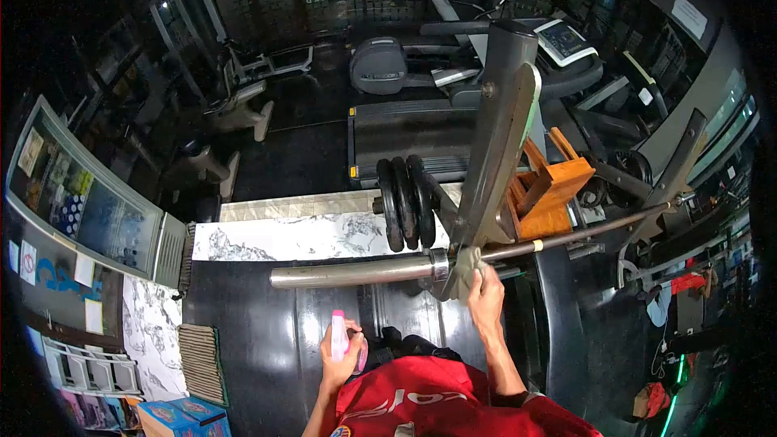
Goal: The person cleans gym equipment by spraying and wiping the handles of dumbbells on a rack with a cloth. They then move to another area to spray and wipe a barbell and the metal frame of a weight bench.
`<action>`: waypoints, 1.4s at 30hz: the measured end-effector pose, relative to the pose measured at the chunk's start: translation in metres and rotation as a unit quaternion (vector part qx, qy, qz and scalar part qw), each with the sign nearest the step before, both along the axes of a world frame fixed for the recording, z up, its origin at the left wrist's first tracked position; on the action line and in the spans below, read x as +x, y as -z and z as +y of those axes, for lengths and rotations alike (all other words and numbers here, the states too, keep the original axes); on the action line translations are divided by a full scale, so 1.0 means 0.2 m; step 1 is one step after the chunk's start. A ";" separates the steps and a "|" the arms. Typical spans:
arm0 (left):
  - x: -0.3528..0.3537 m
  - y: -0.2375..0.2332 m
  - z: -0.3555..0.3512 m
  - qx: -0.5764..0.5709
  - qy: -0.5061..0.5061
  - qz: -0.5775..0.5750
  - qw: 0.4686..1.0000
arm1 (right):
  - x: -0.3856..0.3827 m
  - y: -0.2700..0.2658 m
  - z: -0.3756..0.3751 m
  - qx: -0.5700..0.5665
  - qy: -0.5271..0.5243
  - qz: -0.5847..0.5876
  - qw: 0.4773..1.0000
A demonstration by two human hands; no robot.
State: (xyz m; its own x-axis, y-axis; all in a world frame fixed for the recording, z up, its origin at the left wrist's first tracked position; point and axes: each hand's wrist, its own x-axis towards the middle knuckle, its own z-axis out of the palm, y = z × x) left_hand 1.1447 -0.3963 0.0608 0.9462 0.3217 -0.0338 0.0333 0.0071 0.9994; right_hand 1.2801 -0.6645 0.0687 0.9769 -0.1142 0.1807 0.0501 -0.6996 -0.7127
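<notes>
My left hand [341, 356] is closed around a bottle with a pink top [338, 332], low in front of my body; it looks like a spray bottle. In my right hand [486, 299] is a greyish cloth [464, 273], pressed at the barbell beside the upright. The barbell [356, 271] lies across the rack, its thick silver sleeve pointing left and its thin bar running right. A dark rack upright [495, 113] rises just beyond the cloth. Black weight plates [405, 202] hang on a peg to the left of the upright.
A wooden box-like piece [550, 194] stands behind the bar. Farther off is a treadmill [413, 142]. At left are a glass-door fridge [89, 202], a striped mat [202, 362] and blue boxes [184, 417]. The second rack upright [676, 170] holds the bar's right side.
</notes>
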 end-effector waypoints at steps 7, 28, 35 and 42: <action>-0.02 0.02 0.00 0.022 0.016 -0.001 1.000 | 0.17 0.10 0.14 -0.260 -0.050 -0.147 0.953; -0.15 0.08 0.16 0.009 -0.104 -0.001 0.995 | 0.18 0.07 0.66 -0.223 -0.201 -0.148 0.942; -0.25 0.03 0.16 -0.022 -0.189 0.038 0.981 | 0.08 0.10 1.13 -0.075 -0.341 -0.156 0.924; -0.37 -0.06 0.12 0.068 -0.282 0.007 0.957 | 0.09 0.12 1.67 -0.005 -0.483 -0.198 0.853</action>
State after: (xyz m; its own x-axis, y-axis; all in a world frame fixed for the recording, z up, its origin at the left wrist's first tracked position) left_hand 1.0713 -0.3726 0.0738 0.6210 0.7831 0.0343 0.0756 -0.1033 0.9918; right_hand 1.2986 -0.3301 0.0453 0.4764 0.7126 0.5150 0.8425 -0.2023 -0.4993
